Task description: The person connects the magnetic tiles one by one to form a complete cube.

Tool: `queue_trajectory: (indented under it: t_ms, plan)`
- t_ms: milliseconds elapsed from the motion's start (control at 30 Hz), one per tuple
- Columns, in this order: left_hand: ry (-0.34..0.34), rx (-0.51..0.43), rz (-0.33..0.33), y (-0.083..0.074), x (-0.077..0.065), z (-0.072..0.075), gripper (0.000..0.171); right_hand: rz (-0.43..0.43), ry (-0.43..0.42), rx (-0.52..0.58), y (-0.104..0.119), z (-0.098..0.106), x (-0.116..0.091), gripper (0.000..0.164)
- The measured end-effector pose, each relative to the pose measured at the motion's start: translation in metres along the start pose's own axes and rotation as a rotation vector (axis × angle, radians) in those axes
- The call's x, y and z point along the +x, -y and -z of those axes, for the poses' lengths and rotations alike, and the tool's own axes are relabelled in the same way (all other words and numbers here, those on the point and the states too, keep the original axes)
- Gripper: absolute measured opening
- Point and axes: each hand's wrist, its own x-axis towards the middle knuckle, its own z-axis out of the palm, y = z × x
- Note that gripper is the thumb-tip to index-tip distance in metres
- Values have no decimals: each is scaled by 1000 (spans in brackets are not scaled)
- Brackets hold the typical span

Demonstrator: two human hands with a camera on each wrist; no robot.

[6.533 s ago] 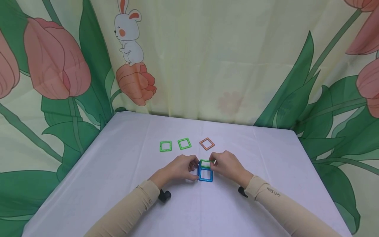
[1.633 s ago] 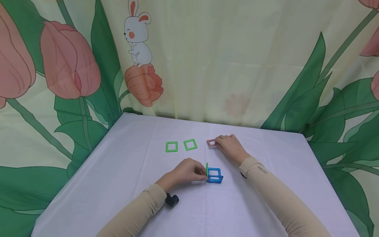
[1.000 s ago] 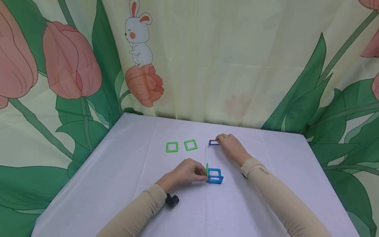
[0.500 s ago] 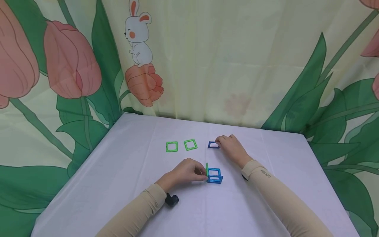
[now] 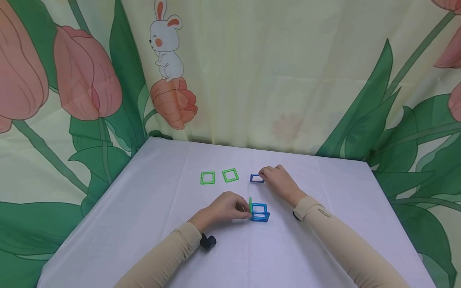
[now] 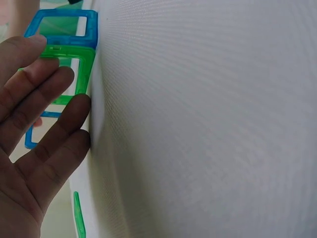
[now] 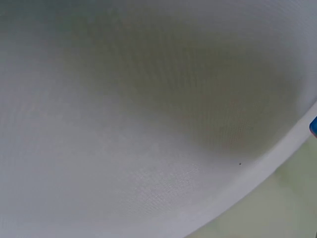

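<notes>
My left hand rests its thumb and fingertips against an upright green square magnetic tile. That tile joins blue square magnetic tiles standing on the table. In the left wrist view the fingers are loosely extended along the green tile, and the thumb meets the blue tile at its corner. Farther back, my right hand pinches the right edge of a dark blue square magnetic tile. A blue corner with a reddish edge shows in the right wrist view; the hand itself is out of that view.
Two loose green square magnetic tiles lie flat at the back, left of the right hand's tile. A white cloth covers the table. Behind its far edge hangs a printed curtain.
Both hands were at the tile assembly, which has since turned. My right hand moved back to the orange tile; a blue tile now shows there, slightly nearer me. The left hand stayed.
</notes>
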Motion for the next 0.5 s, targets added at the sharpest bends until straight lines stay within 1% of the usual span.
queue_trajectory:
  t_ms: [233, 500]
  plan:
    - [-6, 5, -13, 2, 1, -1, 6, -12, 16, -1, 5, 1, -4, 17]
    - [-8, 0, 3, 1, 1, -1, 6, -48, 44, 20, 10, 5, -11, 18]
